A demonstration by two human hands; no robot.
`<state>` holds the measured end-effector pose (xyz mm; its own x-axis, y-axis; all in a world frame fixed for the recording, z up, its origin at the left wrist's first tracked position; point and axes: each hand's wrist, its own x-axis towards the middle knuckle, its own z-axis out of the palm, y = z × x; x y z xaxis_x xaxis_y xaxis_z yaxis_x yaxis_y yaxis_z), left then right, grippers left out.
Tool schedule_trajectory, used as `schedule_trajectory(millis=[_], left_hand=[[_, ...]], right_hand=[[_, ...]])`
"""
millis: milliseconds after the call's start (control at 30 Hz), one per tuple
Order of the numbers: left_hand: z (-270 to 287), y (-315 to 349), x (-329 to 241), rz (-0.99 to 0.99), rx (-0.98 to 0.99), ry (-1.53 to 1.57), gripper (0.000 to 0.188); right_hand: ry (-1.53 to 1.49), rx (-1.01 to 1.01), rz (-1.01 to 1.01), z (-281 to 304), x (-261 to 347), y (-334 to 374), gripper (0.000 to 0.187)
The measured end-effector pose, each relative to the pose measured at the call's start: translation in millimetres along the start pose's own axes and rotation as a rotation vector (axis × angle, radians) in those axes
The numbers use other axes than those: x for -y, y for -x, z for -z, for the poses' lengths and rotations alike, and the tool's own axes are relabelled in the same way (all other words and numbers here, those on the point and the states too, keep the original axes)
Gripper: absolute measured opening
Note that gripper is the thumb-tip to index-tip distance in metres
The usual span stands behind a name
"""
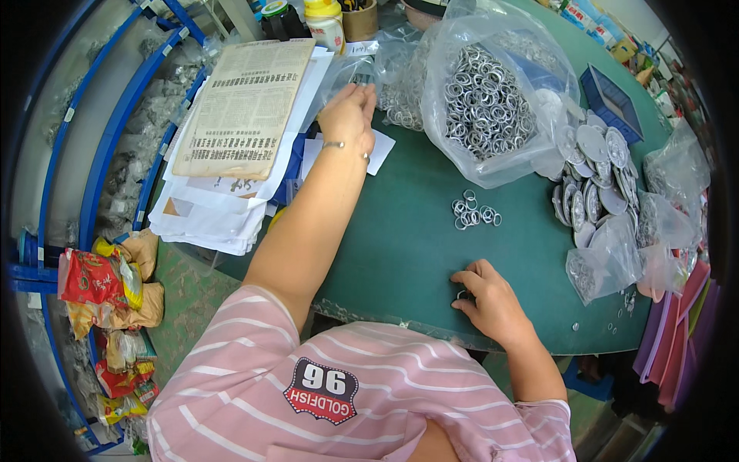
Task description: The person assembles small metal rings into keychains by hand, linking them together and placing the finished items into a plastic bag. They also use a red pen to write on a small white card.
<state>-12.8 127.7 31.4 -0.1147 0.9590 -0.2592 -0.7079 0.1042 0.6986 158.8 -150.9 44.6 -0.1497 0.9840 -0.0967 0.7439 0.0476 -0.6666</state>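
Ring [462,294] is held close above the green table [385,239], pinched, as far as can be seen, between the thumb and forefinger of the right hand [490,300]; the other fingers are curled in behind. Just ahead of that hand, a small pile of loose rings [476,210] is left untouched. Farther ahead, a big clear bag [479,171] is filled with more rings of the same kind, and ahead to the right of the hand metal discs [593,192] are heaped. The left hand [350,115] is stretched far forward, with its fingertips at a small clear bag [329,81]; whether anything is grasped there cannot be told. To the left of the left hand, a newspaper [239,108] is laid on stacked papers [204,212]. The step in hand is judged to be the handling of one ring by the right hand while something is reached for by the left. For the next move, a light, steady pinch is called for on the right, and a clear fingertip hold on the left, with the loose pile kept undisturbed.
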Motion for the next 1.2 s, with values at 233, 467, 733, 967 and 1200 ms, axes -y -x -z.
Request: schedule_trajectory(millis=[233, 467, 733, 967, 1200], left_hand=[[15.4, -18.9, 15.0, -0.114, 0.079, 0.000, 0.011], [44.3, 93.9, 11.0, -0.030, 0.400, -0.784, 0.014], [36.7, 110.8, 60.4, -0.758, 1.079, -1.472, 0.069], [30.2, 119.5, 71.0, -0.654, 1.171, -1.495, 0.054], [28.5, 114.4, 71.5, -0.605, 1.184, -1.438, 0.056]], right_hand=[[-0.160, -0.175, -0.058, -6.3, -22.7, 20.9, 0.036], [-0.095, -0.271, 0.036, -14.7, -26.4, 21.6, 0.019], [-0.349, -0.174, -0.069, 9.9, -43.6, -3.0, 0.011], [-0.596, -0.586, -0.335, 168.1, -85.2, -109.5, 0.019], [-0.883, -0.920, -0.043, 221.7, -110.1, -187.2, 0.044]])
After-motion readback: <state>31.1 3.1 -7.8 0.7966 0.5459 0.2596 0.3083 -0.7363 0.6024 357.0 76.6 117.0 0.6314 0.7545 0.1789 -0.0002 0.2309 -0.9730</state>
